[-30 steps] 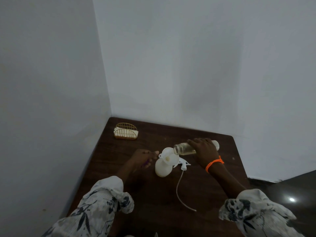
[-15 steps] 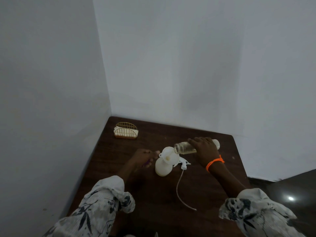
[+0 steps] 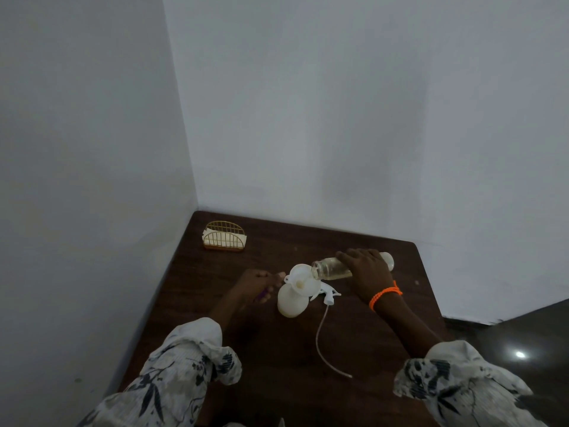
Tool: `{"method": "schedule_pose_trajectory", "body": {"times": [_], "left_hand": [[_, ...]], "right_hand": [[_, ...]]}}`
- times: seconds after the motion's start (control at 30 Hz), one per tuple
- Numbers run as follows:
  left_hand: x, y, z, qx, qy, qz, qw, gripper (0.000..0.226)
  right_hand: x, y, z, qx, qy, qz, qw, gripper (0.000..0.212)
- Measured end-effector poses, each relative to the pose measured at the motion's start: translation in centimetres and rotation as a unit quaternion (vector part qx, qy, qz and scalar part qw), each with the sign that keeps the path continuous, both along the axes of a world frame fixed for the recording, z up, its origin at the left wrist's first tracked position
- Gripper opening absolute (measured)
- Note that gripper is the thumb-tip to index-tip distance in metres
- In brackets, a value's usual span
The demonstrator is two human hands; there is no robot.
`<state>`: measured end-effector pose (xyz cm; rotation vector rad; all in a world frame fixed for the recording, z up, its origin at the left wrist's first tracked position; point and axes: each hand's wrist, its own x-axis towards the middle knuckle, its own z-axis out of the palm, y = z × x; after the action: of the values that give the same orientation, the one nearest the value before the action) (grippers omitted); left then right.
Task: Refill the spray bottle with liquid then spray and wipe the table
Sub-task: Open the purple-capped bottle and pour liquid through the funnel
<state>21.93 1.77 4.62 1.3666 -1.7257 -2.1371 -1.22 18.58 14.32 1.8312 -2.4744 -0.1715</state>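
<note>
Little has shifted since a second ago: the right hand point(image 3: 366, 272) still wraps the tipped clear bottle point(image 3: 332, 268) over the funnel point(image 3: 300, 280) atop the spray bottle point(image 3: 291, 303), left hand point(image 3: 257, 285) curled just beside it; light, topple-prone, best gripped mid-body

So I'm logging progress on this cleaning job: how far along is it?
Done: the spray head with its tube lies off on the table, and a funnel sits in the spray bottle.

In hand: the right hand tips the clear bottle into the funnel; the left hand rests beside the spray bottle.

Left: refit the spray head, spray, wipe. The napkins sit untouched in their holder.
</note>
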Motion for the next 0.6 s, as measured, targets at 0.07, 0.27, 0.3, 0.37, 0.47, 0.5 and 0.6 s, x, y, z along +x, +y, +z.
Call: {"method": "schedule_pose_trajectory", "body": {"times": [0.07,0.27,0.3,0.37,0.47,0.5,0.6], "left_hand": [[0.0,0.1,0.05,0.005,0.006,-0.001,1.0,0.036],[-0.03,0.55,0.49,0.011,0.007,0.0,1.0,0.035],[-0.03,0.6,0.55,0.014,0.009,0.001,1.0,0.035],[-0.02,0.65,0.64,0.017,0.011,0.005,1.0,0.035],[0.01,0.59,0.73,0.022,0.009,0.009,1.0,0.034],[0.03,0.54,0.69,0.025,0.006,0.011,1.0,0.036],[0.1,0.35,0.49,0.035,-0.011,0.027,0.999,0.045]], "right_hand": [[0.02,0.02,-0.01,0.003,0.002,0.0,1.0,0.061],[-0.11,0.13,0.1,0.004,0.003,-0.002,1.0,0.059],[-0.14,0.13,0.13,0.005,0.003,-0.003,1.0,0.06],[-0.15,0.12,0.14,0.004,0.004,-0.005,1.0,0.06],[-0.09,0.11,0.18,0.004,0.004,-0.007,1.0,0.06],[-0.07,0.13,0.2,0.006,0.006,-0.01,1.0,0.06],[-0.1,0.13,0.15,0.01,0.01,-0.015,1.0,0.063]]}}
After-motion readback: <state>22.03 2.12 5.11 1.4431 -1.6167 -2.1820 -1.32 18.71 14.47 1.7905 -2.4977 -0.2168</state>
